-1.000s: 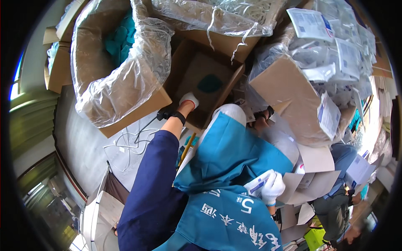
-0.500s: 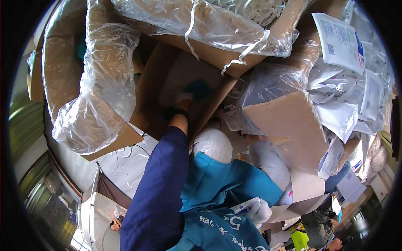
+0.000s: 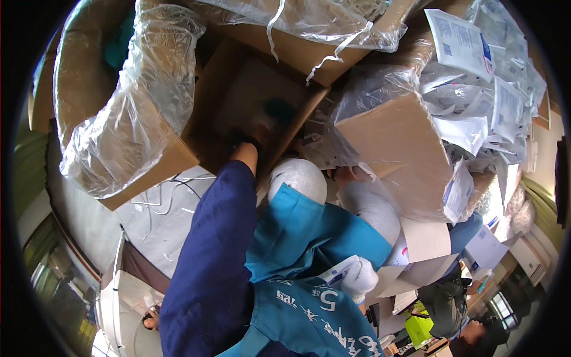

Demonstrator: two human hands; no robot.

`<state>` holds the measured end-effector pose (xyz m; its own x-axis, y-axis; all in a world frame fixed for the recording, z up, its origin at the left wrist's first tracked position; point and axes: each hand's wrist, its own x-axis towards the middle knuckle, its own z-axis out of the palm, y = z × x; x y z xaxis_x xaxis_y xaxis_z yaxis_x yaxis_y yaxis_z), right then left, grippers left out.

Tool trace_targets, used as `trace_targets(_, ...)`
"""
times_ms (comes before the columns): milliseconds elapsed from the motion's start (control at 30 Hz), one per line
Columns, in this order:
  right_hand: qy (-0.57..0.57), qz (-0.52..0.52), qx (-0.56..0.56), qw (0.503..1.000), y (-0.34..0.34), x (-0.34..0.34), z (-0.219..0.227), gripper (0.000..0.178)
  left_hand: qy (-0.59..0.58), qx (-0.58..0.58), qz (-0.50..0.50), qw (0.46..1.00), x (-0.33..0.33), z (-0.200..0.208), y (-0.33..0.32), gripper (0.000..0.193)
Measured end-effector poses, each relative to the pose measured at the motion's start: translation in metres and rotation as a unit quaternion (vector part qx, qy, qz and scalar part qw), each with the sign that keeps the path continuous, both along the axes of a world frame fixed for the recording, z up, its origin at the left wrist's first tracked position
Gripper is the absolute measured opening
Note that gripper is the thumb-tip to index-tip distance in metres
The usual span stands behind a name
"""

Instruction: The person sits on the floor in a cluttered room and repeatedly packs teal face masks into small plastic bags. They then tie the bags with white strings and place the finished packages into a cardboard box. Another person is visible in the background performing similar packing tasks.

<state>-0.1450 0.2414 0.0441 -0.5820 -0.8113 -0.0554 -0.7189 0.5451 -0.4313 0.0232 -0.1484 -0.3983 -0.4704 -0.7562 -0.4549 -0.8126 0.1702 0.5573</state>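
Reaches with the left hand [image 3: 263,126] deep into an open brown carton [image 3: 215,83], at about 11 o'clock from the middle of the view; wears a dark band [image 3: 254,144] at that wrist; cannot tell, for the shadow inside, between an open and a closed left hand; has near that hand a dark teal piece [image 3: 279,109], at 12 o'clock, lying on the carton's bottom; cannot tell touching from merely near; grips with the gloved right hand [image 3: 361,278], at 5 o'clock, a white packet [image 3: 336,271] with blue marking, fingers curled over its edge; holds it low, close against a teal apron [image 3: 291,223].

Has at 10 o'clock a lined carton [image 3: 157,172] with clear plastic [image 3: 154,77] folded over its rim and teal contents [image 3: 119,44] inside; at 1 o'clock, pale crinkled strips [image 3: 364,6] in another lined carton, with white ribbons [image 3: 336,55] hanging down its side; between 2 and 3 o'clock, a packed carton [image 3: 392,154] with heaped packs [image 3: 464,44] on top; at 4 o'clock, a pale box [image 3: 425,238] with raised flaps; farther out, between 4 and 5 o'clock, another person [image 3: 443,306] in dark clothing, near a lime-green object [image 3: 419,326]; at 9 o'clock, cables [image 3: 150,204] on a grey floor [image 3: 151,238].
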Motion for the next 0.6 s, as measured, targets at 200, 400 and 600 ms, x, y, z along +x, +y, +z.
trace_targets(200,0.017,0.076,0.019,0.997,0.01,-0.005,-0.003,0.01,-0.021,-0.043,-0.027,0.999,0.024,-0.034,0.004,0.055)
trace_targets(400,0.005,0.019,0.014,1.0,0.011,-0.001,-0.004,0.012,-0.194,0.068,0.108,0.973,-0.016,0.067,0.021,0.04)
trace_targets(600,-0.007,-0.014,-0.007,1.0,0.001,0.0,0.001,0.013,-0.067,-0.092,0.209,0.971,0.006,0.147,0.0,0.032)
